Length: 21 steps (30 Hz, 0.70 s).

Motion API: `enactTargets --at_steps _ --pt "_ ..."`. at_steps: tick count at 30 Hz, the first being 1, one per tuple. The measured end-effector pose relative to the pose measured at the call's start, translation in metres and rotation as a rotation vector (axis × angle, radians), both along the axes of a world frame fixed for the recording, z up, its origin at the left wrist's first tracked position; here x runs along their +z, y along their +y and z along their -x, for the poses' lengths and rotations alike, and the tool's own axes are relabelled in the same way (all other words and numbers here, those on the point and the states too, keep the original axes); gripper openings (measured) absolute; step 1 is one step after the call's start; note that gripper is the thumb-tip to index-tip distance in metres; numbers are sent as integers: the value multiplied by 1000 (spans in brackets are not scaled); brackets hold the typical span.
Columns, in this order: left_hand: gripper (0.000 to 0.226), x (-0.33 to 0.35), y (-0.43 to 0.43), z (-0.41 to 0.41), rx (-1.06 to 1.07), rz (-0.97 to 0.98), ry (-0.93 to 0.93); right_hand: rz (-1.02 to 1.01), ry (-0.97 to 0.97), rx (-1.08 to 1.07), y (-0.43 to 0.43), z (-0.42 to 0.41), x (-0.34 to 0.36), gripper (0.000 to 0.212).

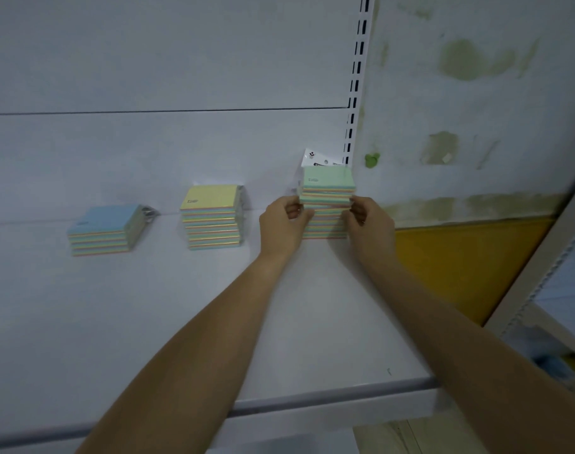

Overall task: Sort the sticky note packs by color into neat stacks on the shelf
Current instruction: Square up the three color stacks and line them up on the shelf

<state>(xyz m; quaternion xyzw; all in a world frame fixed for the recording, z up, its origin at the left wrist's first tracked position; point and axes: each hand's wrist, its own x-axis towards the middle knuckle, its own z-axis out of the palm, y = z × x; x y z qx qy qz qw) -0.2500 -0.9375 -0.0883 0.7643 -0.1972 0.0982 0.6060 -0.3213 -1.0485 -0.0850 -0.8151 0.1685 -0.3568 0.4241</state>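
White shelf [312,322] is carrying three stacks along its back edge. Left hand [281,221] and right hand [368,221] are pinching the top packs of the green-topped stack [327,181] near the back right corner. Packs are likely handling light, stiff, slippery; side edges suit gripping. Yellow-topped stack [211,217] and blue-topped stack [102,231] are standing leftward, uncontained.

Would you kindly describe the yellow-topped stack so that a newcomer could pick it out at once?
On the white shelf, three stacks stand in a row near the back wall. The yellow-topped stack is the middle one, between the blue-topped stack on the left and the green-topped stack on the right. Only it has a pale yellow top, and it is taller than the blue one.
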Motion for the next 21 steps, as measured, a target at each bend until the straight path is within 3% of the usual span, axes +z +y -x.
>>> enactTargets --at_steps 21 --pt "28 0 -1 2 54 -7 -204 -134 -122 2 -4 -5 3 31"
